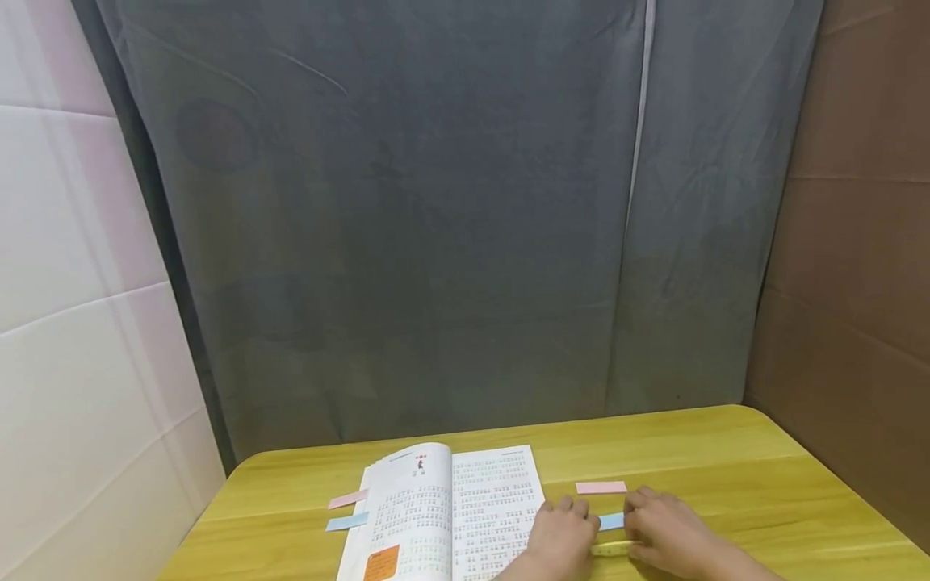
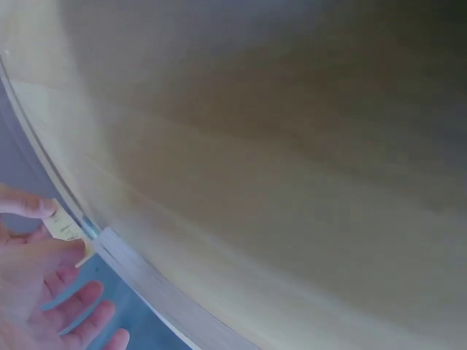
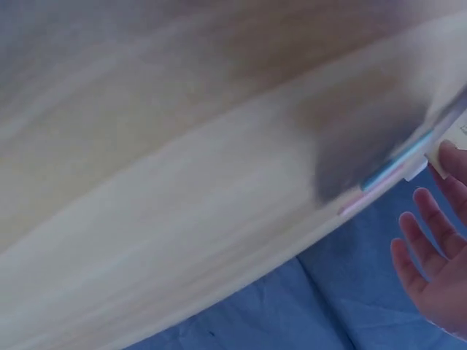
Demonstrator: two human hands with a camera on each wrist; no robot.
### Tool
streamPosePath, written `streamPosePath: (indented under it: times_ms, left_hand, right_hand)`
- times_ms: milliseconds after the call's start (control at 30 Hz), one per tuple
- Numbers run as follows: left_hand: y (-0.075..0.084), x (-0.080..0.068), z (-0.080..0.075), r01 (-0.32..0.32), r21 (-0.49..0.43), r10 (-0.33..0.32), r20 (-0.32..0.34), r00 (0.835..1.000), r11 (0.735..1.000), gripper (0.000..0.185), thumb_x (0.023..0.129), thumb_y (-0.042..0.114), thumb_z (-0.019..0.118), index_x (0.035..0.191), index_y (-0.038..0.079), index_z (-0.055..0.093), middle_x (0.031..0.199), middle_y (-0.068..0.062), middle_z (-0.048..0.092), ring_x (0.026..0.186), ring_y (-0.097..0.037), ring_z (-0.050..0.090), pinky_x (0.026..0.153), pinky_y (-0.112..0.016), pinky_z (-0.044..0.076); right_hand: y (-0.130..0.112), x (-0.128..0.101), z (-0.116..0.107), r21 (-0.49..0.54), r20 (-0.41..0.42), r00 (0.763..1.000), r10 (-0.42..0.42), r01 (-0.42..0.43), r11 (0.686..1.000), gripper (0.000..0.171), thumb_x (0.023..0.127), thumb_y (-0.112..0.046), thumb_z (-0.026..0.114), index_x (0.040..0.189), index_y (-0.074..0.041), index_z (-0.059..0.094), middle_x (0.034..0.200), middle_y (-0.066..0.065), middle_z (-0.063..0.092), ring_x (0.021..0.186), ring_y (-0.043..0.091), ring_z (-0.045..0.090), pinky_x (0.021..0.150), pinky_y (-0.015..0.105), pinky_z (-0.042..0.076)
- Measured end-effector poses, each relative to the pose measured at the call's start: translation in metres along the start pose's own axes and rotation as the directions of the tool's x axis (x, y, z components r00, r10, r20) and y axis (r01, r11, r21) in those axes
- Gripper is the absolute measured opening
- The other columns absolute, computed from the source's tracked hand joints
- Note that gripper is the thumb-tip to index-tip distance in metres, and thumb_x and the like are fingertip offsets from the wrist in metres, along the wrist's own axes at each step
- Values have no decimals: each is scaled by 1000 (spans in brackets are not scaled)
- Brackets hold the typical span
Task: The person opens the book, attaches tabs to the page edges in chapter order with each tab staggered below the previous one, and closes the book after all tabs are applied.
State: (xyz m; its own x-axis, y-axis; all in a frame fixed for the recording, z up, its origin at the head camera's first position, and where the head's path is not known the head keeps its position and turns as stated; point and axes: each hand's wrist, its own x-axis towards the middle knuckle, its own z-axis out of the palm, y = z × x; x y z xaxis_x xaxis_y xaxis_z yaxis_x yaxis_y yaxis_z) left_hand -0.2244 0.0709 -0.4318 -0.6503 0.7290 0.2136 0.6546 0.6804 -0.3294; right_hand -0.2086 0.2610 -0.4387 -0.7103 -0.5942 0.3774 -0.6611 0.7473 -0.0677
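An open book [image 1: 494, 504] lies on the yellow wood-grain table [image 1: 785, 492], my left hand [image 1: 563, 537] beside its right page. That hand pinches one end of a yellow paper strip with print [image 1: 612, 549] between thumb and finger; the printed strip [image 2: 67, 227] also shows in the left wrist view. My right hand [image 1: 664, 532] pinches the other end, and its remaining fingers are spread in the right wrist view. Just beyond the yellow strip lies a blue strip [image 1: 612, 521], its ends partly hidden by the hands. A pink strip [image 1: 601, 487] lies farther back.
From the book's left edge stick out a pink tab [image 1: 349, 499] and a blue tab [image 1: 347, 522]. An orange box [image 1: 382, 562] is printed on the left page. Dark grey cloth [image 1: 436, 242] hangs behind the table, with a white panel at left and a brown one at right.
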Motion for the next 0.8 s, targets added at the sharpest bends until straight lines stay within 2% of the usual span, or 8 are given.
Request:
streamPosePath:
  times_ms: [233, 300, 400, 500, 600, 700, 767, 800]
  left_hand:
    - [-14, -18, -7, -27, 38, 32, -129, 991, 999, 23, 68, 37, 70, 80, 24, 55, 75, 11, 43, 70, -5, 42, 54, -22, 34]
    - [-17, -23, -9, -32, 63, 43, -181, 983, 997, 22, 69, 35, 71, 77, 23, 54, 73, 11, 41, 68, -6, 41, 54, -22, 35]
    - [-21, -29, -10, -31, 123, 64, -278, 958, 992, 18, 70, 30, 68, 73, 22, 52, 74, 10, 43, 70, -7, 44, 57, -23, 39]
    - [-25, -36, -10, -17, 180, 87, -389, 917, 984, 10, 73, 26, 62, 75, 22, 53, 81, 9, 47, 77, -9, 47, 64, -26, 42]
    - [-30, -41, -9, -8, 208, 114, -502, 857, 978, 2, 74, 24, 54, 75, 22, 52, 85, 7, 49, 80, -11, 49, 66, -27, 42]
    - [-35, -46, -9, -12, 210, 136, -591, 795, 978, 4, 71, 21, 50, 74, 22, 52, 89, 7, 50, 82, -11, 50, 68, -30, 43]
    - [-38, -50, -9, -21, 202, 146, -626, 766, 979, 7, 66, 23, 52, 73, 22, 54, 91, 6, 52, 83, -12, 51, 69, -31, 43]
    - [-39, -51, -10, -25, 195, 146, -636, 758, 981, 9, 64, 24, 55, 73, 22, 54, 92, 6, 53, 84, -12, 51, 70, -32, 43]
  right_hand:
    - [-5, 8, -11, 89, -59, 996, -63, 69, 994, 20, 68, -20, 72, 65, -26, 53, 83, -17, 43, 72, 2, 40, 54, 20, 38]
    - [-8, 9, -13, 117, -71, 995, -73, 81, 990, 20, 70, -22, 72, 67, -27, 53, 84, -17, 43, 74, 2, 41, 56, 21, 39]
    - [-11, 12, -16, 155, -92, 992, -85, 99, 983, 19, 72, -22, 71, 69, -28, 53, 86, -18, 44, 76, 2, 42, 57, 22, 40]
    - [-13, 15, -17, 193, -107, 990, -96, 115, 974, 18, 74, -23, 69, 71, -29, 53, 87, -18, 45, 79, 3, 44, 60, 23, 41]
    - [-16, 16, -18, 258, -89, 992, -93, 113, 959, 15, 77, -24, 67, 72, -29, 53, 88, -17, 46, 81, 4, 44, 62, 25, 42]
    - [-19, 18, -19, 324, -62, 994, -89, 105, 940, 12, 80, -26, 64, 74, -28, 53, 89, -17, 46, 82, 4, 44, 62, 27, 42]
    - [-21, 19, -20, 341, -67, 993, -95, 112, 933, 13, 80, -26, 63, 74, -28, 53, 88, -16, 46, 81, 4, 44, 62, 27, 42]
    - [-23, 20, -20, 340, -76, 992, -102, 122, 933, 13, 80, -26, 64, 74, -28, 52, 88, -16, 46, 80, 4, 44, 62, 27, 42]
